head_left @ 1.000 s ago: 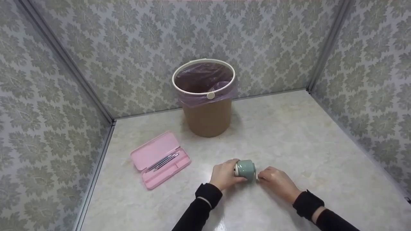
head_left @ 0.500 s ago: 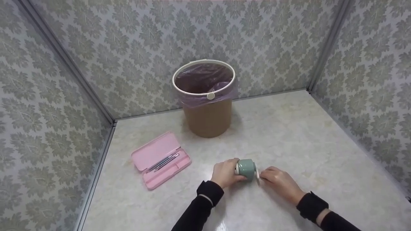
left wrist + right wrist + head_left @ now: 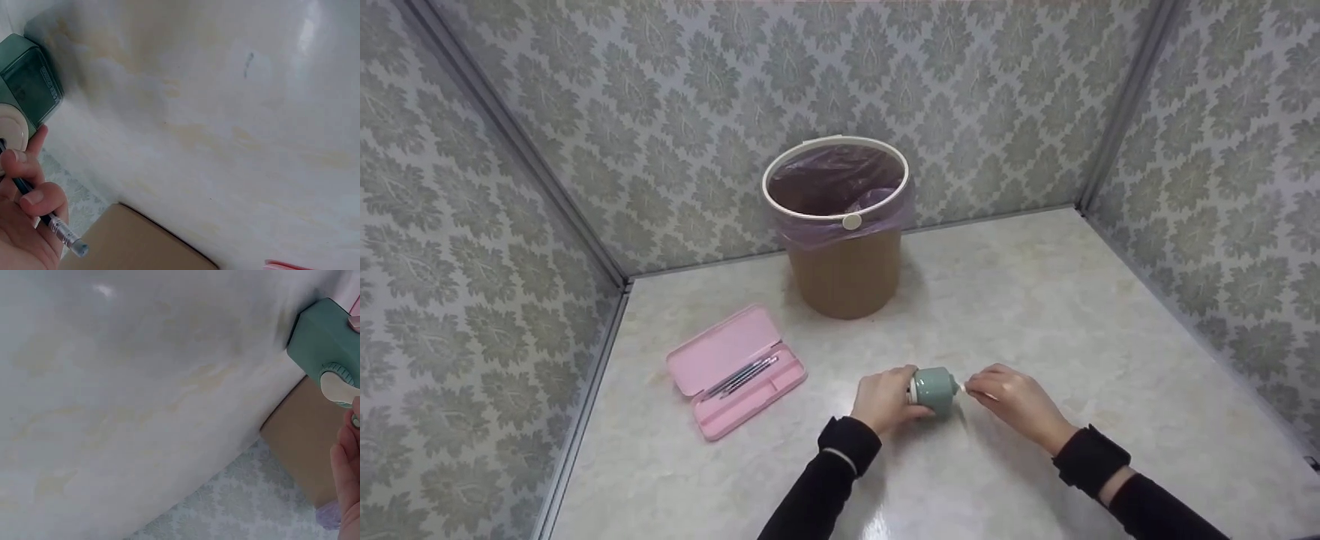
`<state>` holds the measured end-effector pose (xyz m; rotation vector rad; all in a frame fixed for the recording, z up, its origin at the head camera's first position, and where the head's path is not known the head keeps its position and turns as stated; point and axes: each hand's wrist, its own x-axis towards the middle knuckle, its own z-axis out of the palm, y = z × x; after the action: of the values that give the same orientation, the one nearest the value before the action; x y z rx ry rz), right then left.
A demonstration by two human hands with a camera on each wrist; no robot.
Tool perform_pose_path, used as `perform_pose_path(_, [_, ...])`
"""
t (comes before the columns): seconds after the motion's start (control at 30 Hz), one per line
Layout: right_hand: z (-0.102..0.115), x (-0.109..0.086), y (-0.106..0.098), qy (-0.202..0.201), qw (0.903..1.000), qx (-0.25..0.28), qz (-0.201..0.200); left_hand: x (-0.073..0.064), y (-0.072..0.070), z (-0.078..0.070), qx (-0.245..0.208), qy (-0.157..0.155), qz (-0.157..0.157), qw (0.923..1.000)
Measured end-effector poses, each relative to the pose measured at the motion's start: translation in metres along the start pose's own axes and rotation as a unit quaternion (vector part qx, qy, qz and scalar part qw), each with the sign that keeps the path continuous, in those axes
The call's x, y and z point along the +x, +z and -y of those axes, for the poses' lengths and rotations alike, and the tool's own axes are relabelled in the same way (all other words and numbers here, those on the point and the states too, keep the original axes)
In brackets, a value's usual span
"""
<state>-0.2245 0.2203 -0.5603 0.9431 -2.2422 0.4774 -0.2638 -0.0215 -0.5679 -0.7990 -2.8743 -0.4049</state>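
Note:
A green desk pencil sharpener lies on its side between the two hands. My left hand grips its cream-faced end. In the left wrist view, curled fingers also hold a dark pencil, whose front end enters the hole in the cream disc; its silvery tail points away from the sharpener. On the opposite end sits a cream crank, whose small knob my right hand pinches between thumb and fingers. The pencil's tip is hidden inside the sharpener.
An open pink pencil case with several pencils lies to the left on the marbled table. Behind stands a brown bin with a cream rim and purple liner. Patterned wall panels enclose the table's back and sides.
The crank has turned from pointing toward the person, and my right hand has moved with it, slightly up and away. My left hand keeps the sharpener in nearly the same place.

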Motion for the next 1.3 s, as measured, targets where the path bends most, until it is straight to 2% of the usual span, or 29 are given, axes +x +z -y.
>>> perform_pose_path(0.5, [-0.006,0.022,-0.003,0.070,0.9957,-0.004,0.061,0.001,-0.004,0.000,-0.009,0.007,0.004,0.9999])
perform_pose_path(0.73, [-0.011,0.031,0.007,0.086,0.9937,-0.018,0.070,-0.002,-0.002,0.001,-0.002,0.012,-0.010,0.9999])
perform_pose_path(0.93, [-0.015,0.035,0.017,0.094,0.9892,-0.033,0.107,-0.004,0.000,0.001,-0.015,0.008,0.007,0.9998])
perform_pose_path(1.3, [-0.022,0.038,0.029,0.101,0.9848,-0.049,0.132,-0.001,0.001,0.001,-0.011,0.005,0.003,0.9999])
